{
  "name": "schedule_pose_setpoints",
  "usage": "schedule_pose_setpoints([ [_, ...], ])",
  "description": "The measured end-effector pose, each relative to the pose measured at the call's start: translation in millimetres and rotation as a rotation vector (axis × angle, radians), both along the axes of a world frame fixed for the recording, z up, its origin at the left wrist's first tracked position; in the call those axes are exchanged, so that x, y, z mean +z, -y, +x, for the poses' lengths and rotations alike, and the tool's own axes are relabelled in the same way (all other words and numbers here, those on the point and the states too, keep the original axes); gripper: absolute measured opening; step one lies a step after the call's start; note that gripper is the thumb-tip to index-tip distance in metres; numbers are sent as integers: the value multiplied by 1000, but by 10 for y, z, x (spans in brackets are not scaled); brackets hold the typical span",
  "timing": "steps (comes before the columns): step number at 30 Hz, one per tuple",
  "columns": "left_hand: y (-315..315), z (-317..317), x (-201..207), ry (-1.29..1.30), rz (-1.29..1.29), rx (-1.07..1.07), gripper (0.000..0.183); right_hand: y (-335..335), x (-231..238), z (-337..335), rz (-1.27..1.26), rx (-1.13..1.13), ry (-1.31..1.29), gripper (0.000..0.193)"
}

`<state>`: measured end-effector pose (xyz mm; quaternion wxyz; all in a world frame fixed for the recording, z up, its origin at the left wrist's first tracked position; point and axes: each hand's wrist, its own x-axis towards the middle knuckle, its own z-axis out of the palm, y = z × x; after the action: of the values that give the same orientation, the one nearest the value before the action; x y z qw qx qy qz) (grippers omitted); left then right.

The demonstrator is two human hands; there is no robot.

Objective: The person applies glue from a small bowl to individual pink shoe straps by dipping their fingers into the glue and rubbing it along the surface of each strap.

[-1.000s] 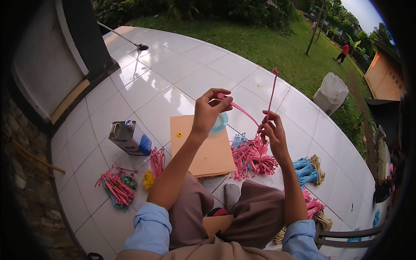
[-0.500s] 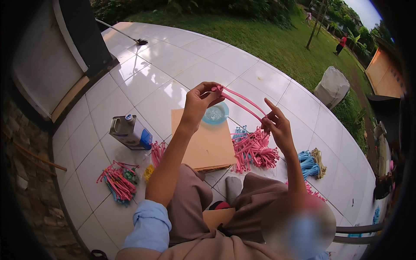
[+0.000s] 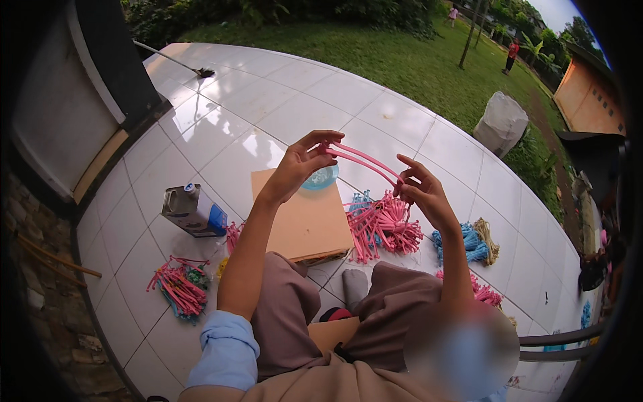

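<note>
A pair of long pink cords (image 3: pixel 367 161) is stretched in the air between my two hands, above the tan board. My left hand (image 3: pixel 298 167) pinches their knobbed ends between thumb and fingers. The other ends are pinched at the fingertips of my right hand (image 3: pixel 429 195), whose index finger points outward. Beneath my left hand, a light blue dish (image 3: pixel 323 178) rests on the far end of the tan board (image 3: pixel 307 231). Just right of the board lies a large heap of pink cords (image 3: pixel 396 224) with some blue ones among them.
A metal can (image 3: pixel 194 211) with a blue label stands left of the board. Near it lies a mixed cord bundle (image 3: pixel 179 287). Blue cords (image 3: pixel 463 246) and beige cords (image 3: pixel 489 240) lie right. A broom (image 3: pixel 203 72) and white sack (image 3: pixel 501 124) are farther off.
The whole view has shifted slightly. My hands keep hold of the pink cords, which now bow upward a little more, and my right fingers have curled slightly.
</note>
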<state>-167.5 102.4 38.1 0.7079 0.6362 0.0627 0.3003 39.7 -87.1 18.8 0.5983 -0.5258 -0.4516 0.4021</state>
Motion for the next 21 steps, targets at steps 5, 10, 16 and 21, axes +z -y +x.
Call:
schedule_pose_setpoints([
  [5, 21, 47, -47, -84, 78, 95, 52, -19, 7, -28, 15, 1, 59, 59],
  [10, 270, 338, -197, 216, -224, 229, 69, -142, -67, -219, 82, -93, 89, 77],
  [16, 512, 596, -470, -65, -165, -115, 41, -238, -121, -257, 92, -125, 31, 84],
  [21, 499, 671, -442, 73, -362, 157, 29, -203, -255, -303, -29, -228, 203, 78],
])
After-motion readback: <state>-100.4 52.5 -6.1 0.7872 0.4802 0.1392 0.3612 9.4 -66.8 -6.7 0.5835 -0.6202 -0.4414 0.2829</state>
